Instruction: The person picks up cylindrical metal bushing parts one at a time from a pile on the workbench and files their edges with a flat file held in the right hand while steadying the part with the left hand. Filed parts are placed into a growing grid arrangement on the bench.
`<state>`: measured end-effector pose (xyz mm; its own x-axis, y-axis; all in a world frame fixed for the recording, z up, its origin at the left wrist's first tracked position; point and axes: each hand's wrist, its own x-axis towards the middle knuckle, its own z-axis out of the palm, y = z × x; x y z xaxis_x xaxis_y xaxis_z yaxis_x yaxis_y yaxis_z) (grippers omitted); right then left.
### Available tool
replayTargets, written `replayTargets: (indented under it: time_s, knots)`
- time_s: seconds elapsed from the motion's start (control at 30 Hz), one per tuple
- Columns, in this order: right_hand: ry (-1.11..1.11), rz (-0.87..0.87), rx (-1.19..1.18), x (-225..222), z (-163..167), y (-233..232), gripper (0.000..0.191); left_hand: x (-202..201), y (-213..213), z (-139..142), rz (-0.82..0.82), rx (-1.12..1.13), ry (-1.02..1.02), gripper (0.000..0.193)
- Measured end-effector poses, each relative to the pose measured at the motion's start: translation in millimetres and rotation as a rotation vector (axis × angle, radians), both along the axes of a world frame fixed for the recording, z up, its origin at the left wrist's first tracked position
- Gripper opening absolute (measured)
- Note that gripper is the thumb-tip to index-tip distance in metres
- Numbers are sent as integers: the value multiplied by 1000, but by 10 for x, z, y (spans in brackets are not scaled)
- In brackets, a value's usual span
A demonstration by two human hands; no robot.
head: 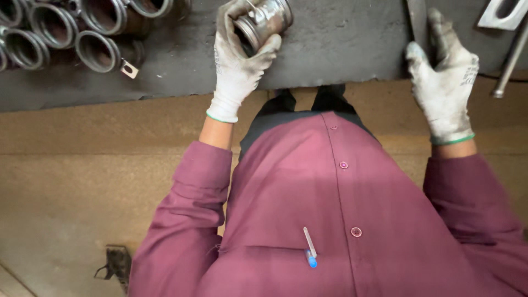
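- Nearest the camera was the person's maroon shirt [330, 220], with a pen [311, 247] clipped at the chest pocket
- Beyond it ran the near edge of the dark bench [341, 49], and both gloved hands reached over that edge
- The left hand [236, 60], in a soiled white glove, was wrapped around a short metal sleeve [265, 21], fingers curled over the far side and thumb across the near rim; the sleeve was held just above the bench, near the middle of the near edge, open mouth tilted towards the person
- The sleeve looked like solid steel: stiff, probably heavy for its size, and perhaps oily, so it could slip in a loose grasp; a full wrap around the barrel, as here, seemed the safest hold, rather than a pinch on the thin rim
- The right hand [445, 82] lay flat and loosely spread at the bench's near edge towards the right end, fingertips at a flat dark strip [418, 22]; it gripped nothing
- At the far left corner stood a cluster of similar metal sleeves [71, 27], mouths open and, as far as could be seen, hollow with nothing in them
- At the far right corner lay a metal rod [511, 60] and a pale bracket [503, 12]
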<state>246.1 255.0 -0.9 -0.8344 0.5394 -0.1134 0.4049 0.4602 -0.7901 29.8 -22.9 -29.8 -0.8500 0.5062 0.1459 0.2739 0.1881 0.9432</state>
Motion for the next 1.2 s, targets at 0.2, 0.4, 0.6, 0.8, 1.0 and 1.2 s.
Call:
replayTargets:
  time_s: [0.2,0.4,0.6,0.8,1.0,1.2]
  knots:
    - [-152,-35,145,-6,-79,4,48,-85,-417,607,-51,-468,313,70]
    - [46,72,174,0,-231,-13,46,-294,-1035,802,88,-966,467,66]
    - [17,8,102,-18,-160,-22,51,-406,-1241,471,200,-935,782,57]
    - [59,76,223,-55,-108,-15,47,-320,-1175,384,381,-916,931,52]
    - [-8,-202,-347,-95,-36,144,42,174,-253,370,-30,-356,538,31]
    - [30,-381,-580,-166,227,353,32,-73,1433,128,-132,-266,460,63]
